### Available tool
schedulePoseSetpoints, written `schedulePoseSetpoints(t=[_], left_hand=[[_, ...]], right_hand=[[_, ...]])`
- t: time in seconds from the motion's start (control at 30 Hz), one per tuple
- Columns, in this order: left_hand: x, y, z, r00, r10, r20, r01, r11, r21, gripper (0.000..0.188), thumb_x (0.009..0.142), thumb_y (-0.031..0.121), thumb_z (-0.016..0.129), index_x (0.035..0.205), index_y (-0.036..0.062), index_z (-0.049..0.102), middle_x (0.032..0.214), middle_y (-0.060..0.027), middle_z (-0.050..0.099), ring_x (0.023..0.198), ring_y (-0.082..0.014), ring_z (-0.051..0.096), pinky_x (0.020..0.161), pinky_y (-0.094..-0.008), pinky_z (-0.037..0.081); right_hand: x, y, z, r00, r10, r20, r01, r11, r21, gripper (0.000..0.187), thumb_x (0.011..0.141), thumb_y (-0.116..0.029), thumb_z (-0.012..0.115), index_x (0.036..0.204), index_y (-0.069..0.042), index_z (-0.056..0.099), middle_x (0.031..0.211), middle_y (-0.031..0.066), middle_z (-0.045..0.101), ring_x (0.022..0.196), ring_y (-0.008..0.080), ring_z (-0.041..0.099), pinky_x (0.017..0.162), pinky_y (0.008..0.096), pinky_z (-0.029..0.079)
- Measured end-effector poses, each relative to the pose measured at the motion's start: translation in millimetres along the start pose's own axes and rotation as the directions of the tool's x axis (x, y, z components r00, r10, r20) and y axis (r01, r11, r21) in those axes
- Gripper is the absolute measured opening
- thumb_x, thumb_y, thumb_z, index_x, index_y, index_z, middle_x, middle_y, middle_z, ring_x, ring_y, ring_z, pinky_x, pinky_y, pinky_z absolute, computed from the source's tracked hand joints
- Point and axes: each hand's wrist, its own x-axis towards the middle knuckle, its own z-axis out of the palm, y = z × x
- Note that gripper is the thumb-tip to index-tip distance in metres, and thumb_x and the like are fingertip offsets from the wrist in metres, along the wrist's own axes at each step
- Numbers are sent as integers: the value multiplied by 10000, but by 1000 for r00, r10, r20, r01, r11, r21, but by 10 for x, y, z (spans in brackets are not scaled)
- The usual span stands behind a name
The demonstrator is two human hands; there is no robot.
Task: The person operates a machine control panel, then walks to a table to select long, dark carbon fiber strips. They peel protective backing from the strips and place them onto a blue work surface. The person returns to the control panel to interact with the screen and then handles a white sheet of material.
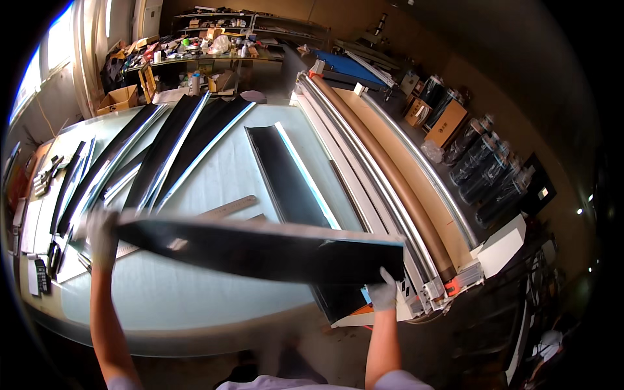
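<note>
Above table (208, 305), held strip (260, 252) could kink if left hand (102, 239) and right hand (383, 294), well apart, each clamped on an end, pull unevenly. Count: 1 table, 1 brown roller (390, 170), 1 held strip, 1 flat strip (286, 174) partly behind it, left pile (175, 143) overlaps, can't count; 1+ ruler (227, 207); 2 hands.

Over the pale worktop (208, 302), a gloved left hand (103, 238) and right hand (383, 292) hold a long black strip (260, 252). Other dark strips (159, 156) lie fanned out beyond it.
</note>
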Motion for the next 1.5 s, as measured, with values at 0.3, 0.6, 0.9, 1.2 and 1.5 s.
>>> schedulePoseSetpoints(t=[0.3, 0.6, 0.9, 1.2, 1.5], left_hand=[[-127, 3479, 2483, 738, -223, 636, 628, 570, -529, 719, 888, 306, 720, 1467, 6, 417, 1413, -249, 505, 1260, -354, 560, 1016, -452, 485], [-1752, 5214, 1954, 536, 16, 844, 834, 145, -532, 427, 871, 135, 708, 1226, -89, 629, 1040, -127, 721, 936, -208, 680, 871, -316, 530], [-1613, 4752, 2170, 652, -180, 737, 754, 264, -602, 385, 812, 154, 728, 1153, -14, 671, 944, -141, 717, 764, -263, 687, 704, -366, 555], [-1861, 5010, 2146, 573, -290, 767, 811, 339, -478, 535, 818, 279, 788, 1190, -65, 614, 953, -174, 706, 835, -270, 678, 777, -395, 545], [-1933, 5442, 1689, 131, -172, 976, 974, -163, -159, 358, 889, 183, 730, 1126, -61, 619, 962, -146, 678, 881, -271, 606, 831, -463, 497]], right_hand=[[-460, 961, -271, 954, -51, -294, 192, 860, 472, 416, 990, -302, 618, 1293, -20, 573, 1330, 141, 618, 1235, 291, 580, 1051, 457, 504], [-561, 1685, -725, 984, 134, -121, -62, 881, 468, 598, 989, -384, 602, 1426, -1, 466, 1379, 170, 574, 1300, 310, 530, 1096, 441, 441], [-460, 150, -176, 954, 298, -36, -211, 582, -785, 260, 1041, -187, 507, 1114, -1, 674, 956, 120, 726, 843, 160, 705, 729, 290, 553], [981, 183, -772, 979, 131, -157, -168, 77, -983, 541, 859, -421, 734, 1123, 46, 662, 907, 126, 700, 814, 225, 635, 775, 374, 522], [1390, 65, -717, 950, 236, -206, -183, -118, -976, 755, 798, -584, 707, 1103, 106, 678, 988, 232, 712, 902, 299, 679, 814, 400, 510]])
